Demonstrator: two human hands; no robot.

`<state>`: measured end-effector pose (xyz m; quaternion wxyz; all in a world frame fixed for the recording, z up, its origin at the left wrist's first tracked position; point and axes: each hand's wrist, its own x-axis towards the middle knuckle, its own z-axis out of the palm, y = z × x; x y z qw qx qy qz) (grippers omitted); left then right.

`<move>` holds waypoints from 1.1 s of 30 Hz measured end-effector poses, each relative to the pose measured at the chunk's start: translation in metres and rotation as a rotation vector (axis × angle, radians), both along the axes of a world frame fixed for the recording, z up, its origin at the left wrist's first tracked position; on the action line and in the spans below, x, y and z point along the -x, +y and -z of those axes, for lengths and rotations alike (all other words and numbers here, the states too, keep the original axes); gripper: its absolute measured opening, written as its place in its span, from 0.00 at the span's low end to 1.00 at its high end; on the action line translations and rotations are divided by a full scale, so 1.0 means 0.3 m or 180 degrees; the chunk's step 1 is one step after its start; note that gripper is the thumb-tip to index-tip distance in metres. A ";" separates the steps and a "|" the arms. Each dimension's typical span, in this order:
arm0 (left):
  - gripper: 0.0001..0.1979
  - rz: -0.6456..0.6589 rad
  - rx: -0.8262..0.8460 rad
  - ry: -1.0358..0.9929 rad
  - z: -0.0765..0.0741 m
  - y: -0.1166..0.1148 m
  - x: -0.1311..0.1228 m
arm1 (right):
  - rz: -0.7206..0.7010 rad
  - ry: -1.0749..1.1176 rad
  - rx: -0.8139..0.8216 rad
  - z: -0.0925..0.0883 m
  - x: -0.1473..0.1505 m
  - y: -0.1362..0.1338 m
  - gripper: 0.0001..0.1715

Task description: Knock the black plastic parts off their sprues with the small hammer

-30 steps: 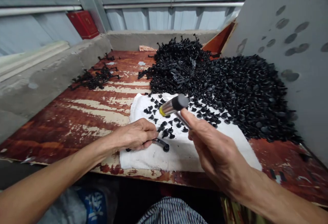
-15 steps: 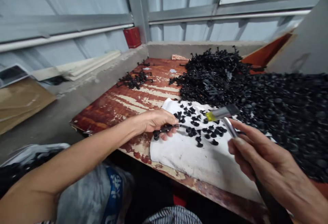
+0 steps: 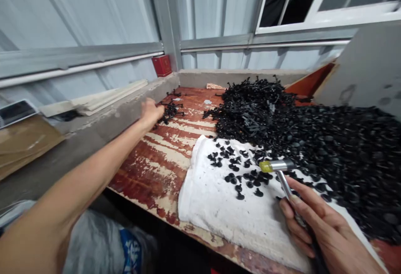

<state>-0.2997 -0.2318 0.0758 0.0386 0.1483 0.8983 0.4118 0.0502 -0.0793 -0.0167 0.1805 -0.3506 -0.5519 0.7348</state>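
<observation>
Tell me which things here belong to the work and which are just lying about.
Part of the work: the left hand, reaching toward a black plastic cluster; the right hand holding a small hammer; the white cloth; the black heap.
Lying about: a red box; cardboard.

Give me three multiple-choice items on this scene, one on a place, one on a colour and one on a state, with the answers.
1. What is the left hand nearest?
A) the small pile of black plastic parts
B) the white cloth
C) the red box

2. What colour is the band on the small hammer?
A) red
B) blue
C) yellow

3. What is the right hand doing?
A) lying flat on the board
B) gripping the hammer's metal handle
C) pressing on the cloth

1: A, the hand is right beside that pile.
2: C, yellow shows at the head's end.
3: B, the hand closes around the handle.
</observation>
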 end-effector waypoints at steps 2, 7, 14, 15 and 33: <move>0.01 0.0511 0.0115 0.0077 0.072 0.083 -0.047 | -0.0034 0.0019 0.0006 0.004 -0.001 0.003 0.35; 0.08 0.1344 0.0152 -0.0122 0.221 0.315 -0.159 | -0.0048 0.0117 0.0083 0.015 -0.006 0.007 0.33; 0.18 0.1159 -0.0010 -0.0877 0.229 0.488 -0.183 | 0.0170 0.0363 0.0228 -0.016 0.000 -0.016 0.25; 0.18 0.1136 -0.0066 -0.1085 0.219 0.504 -0.180 | 0.0166 0.0376 0.0247 -0.015 -0.001 -0.015 0.25; 0.13 0.1924 -0.0706 -0.2770 0.137 0.140 -0.339 | -0.0089 0.0526 0.0287 0.023 -0.011 0.032 0.27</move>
